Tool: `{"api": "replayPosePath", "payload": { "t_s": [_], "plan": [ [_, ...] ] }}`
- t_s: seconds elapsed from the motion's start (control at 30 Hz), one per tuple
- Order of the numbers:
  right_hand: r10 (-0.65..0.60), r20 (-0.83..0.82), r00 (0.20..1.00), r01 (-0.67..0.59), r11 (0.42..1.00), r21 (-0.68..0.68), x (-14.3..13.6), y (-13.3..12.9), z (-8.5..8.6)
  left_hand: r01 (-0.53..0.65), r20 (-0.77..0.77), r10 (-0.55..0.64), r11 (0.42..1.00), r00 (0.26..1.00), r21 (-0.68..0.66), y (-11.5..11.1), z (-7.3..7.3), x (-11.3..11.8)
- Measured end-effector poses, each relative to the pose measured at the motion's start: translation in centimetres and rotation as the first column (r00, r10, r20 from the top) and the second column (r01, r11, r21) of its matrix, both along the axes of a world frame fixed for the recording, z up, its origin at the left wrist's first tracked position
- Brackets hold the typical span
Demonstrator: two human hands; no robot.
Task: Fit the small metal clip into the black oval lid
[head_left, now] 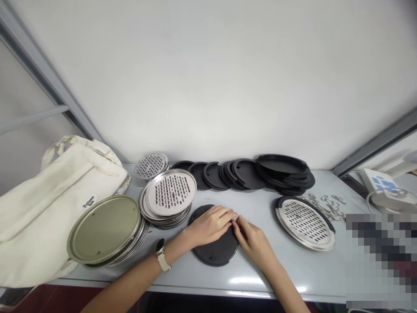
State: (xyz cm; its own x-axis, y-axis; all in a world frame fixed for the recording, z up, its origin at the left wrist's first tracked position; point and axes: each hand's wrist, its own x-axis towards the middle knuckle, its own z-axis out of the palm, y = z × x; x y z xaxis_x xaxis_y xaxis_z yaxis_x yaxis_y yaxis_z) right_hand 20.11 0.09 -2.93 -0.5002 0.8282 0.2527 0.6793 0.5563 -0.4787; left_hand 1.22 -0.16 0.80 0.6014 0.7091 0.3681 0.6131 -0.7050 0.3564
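Note:
On the table in front of me lies a black round plate [215, 250] with small holes near its edge. My left hand [213, 222] rests across its upper part, fingers pressed together and reaching to the right rim; its thumb is hidden. At that rim my right hand [250, 238] is closed in a pinch. A small shiny metal piece [233, 220] shows between the fingertips of both hands, mostly covered. Whatever else the left fingers grip cannot be made out.
Left stand olive green round trays [104, 230] and perforated metal discs [174, 191], beside a cream bag [58, 204]. Black rings and plates [249, 174] line the wall. To the right are a perforated disc with black rim [306, 221] and loose metal clips [325, 206].

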Motion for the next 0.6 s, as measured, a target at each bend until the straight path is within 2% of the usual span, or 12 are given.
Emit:
{"api": "replayPosePath", "payload": {
  "t_s": [0.6],
  "plan": [
    [-0.019,0.02,1.0,0.019,0.999,-0.037,-0.11,0.0,0.22,-0.057,-0.011,0.057,0.998,0.998,0.004,0.13,-0.16,0.05]
  ]
}}
